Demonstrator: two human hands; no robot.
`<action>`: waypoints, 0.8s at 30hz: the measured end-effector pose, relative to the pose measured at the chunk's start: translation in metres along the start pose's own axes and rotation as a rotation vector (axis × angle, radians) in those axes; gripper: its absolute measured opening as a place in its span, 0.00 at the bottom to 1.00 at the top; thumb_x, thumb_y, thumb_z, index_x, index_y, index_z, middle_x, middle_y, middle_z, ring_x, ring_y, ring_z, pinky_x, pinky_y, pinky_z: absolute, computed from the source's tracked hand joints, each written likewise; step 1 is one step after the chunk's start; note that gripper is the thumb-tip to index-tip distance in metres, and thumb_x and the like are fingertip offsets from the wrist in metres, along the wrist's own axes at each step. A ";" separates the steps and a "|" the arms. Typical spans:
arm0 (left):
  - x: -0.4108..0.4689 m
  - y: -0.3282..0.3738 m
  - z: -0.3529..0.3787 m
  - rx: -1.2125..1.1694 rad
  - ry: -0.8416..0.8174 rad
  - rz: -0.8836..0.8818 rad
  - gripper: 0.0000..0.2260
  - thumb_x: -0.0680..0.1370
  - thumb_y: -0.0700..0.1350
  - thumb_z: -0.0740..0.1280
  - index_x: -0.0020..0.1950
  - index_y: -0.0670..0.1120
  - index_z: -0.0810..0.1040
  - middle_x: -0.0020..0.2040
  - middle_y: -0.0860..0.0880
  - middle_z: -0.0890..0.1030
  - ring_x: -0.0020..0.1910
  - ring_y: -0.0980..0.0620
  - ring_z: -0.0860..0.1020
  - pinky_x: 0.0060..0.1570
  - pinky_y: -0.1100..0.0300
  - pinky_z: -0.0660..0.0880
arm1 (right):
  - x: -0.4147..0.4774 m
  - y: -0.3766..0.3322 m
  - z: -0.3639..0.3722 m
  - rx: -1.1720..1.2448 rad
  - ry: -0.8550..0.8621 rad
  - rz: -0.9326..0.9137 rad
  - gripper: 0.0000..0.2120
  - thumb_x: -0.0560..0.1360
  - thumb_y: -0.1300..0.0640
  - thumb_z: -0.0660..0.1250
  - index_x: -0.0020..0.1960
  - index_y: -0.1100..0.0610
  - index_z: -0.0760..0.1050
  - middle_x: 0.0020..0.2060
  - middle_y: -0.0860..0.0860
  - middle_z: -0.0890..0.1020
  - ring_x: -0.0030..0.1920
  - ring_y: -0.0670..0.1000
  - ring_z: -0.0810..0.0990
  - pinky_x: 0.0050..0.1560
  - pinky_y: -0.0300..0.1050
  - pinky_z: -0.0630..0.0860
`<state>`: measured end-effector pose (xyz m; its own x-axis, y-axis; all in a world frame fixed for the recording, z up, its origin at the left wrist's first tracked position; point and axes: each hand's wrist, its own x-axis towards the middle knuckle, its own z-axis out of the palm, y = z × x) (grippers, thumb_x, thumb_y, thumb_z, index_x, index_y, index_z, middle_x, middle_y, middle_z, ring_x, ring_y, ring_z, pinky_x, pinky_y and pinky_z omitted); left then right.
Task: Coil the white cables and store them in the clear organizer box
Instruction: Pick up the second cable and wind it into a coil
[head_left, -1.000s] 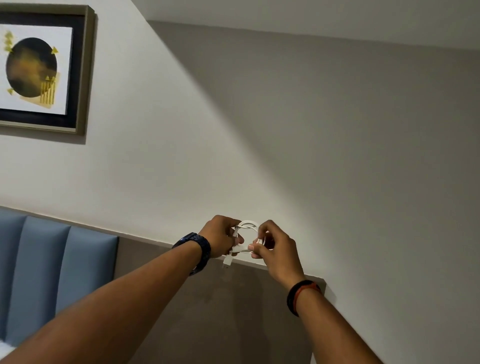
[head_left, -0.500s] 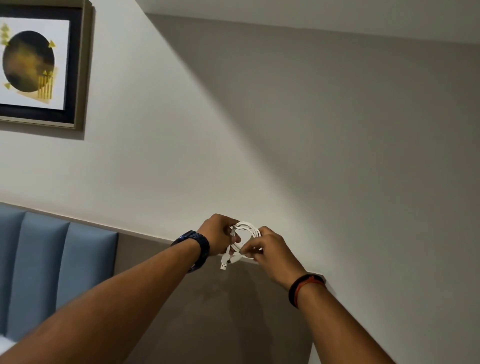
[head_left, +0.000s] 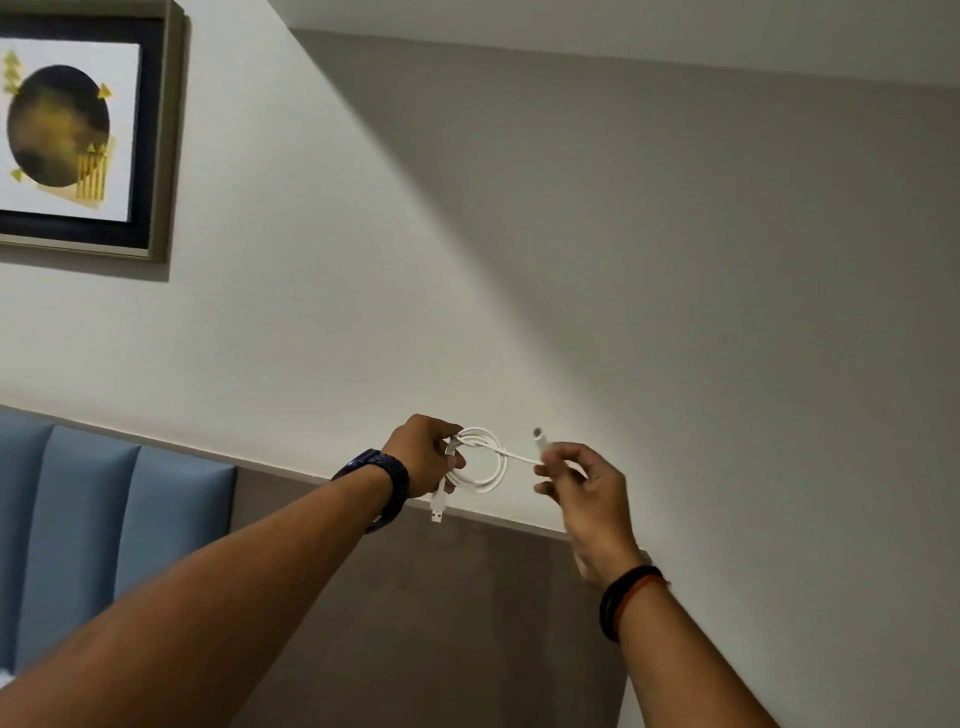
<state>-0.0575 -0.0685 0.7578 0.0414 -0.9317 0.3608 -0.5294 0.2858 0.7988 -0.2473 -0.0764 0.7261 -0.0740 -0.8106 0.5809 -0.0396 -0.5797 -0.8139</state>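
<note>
Head cam is tilted way up, so it's mostly wall and both arms stretched out in front. Left hand (head_left: 427, 455) is clenched around one side of the white cable (head_left: 485, 460), which is wound into a small round coil of a few loops held up in the air in front of the pale wall (head_left: 363, 312). One USB plug (head_left: 437, 508) dangles straight down below that fist, hanging free. Right hand (head_left: 582, 488) is just to the right of the coil, not touching the loops, and it pinches the loose tail of the cable between thumb and fingertips, other fingers loosely curled. The short tail runs from the coil across to that pinch, and the second connector (head_left: 538, 434) sticks up just above the fingers, a bit blurry.

Left wrist has a dark watch (head_left: 387, 480), right wrist a black and red band (head_left: 626, 597). Behind the hands there's a brown headboard panel (head_left: 415, 623), with blue padded sections (head_left: 104, 519) off to the left, and a framed picture (head_left: 78, 130) with a dark circle and yellow bits up in the top left corner. Can't spot the organizer box anywhere from this angle.
</note>
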 end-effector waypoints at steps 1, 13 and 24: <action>0.000 -0.001 0.000 -0.015 -0.012 -0.006 0.17 0.76 0.31 0.62 0.63 0.42 0.76 0.46 0.44 0.82 0.37 0.42 0.82 0.45 0.47 0.81 | 0.001 0.000 -0.003 0.091 0.032 0.054 0.04 0.74 0.58 0.69 0.42 0.56 0.80 0.38 0.49 0.82 0.36 0.47 0.82 0.41 0.42 0.80; -0.010 0.014 0.012 -0.049 -0.061 0.064 0.18 0.76 0.31 0.62 0.63 0.44 0.76 0.45 0.44 0.82 0.36 0.43 0.81 0.48 0.42 0.80 | 0.005 0.002 0.011 0.292 0.364 0.437 0.09 0.74 0.70 0.65 0.49 0.59 0.73 0.31 0.58 0.81 0.25 0.50 0.79 0.25 0.37 0.78; -0.011 0.024 0.019 0.123 -0.003 0.098 0.13 0.75 0.33 0.65 0.57 0.45 0.80 0.47 0.42 0.83 0.38 0.44 0.84 0.36 0.61 0.79 | -0.005 -0.014 0.025 0.189 0.060 0.422 0.11 0.69 0.72 0.66 0.33 0.61 0.82 0.31 0.55 0.84 0.33 0.52 0.82 0.31 0.41 0.80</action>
<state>-0.0870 -0.0556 0.7635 -0.0180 -0.9012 0.4330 -0.6309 0.3462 0.6944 -0.2211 -0.0664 0.7343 -0.1025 -0.9758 0.1934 0.1884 -0.2100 -0.9594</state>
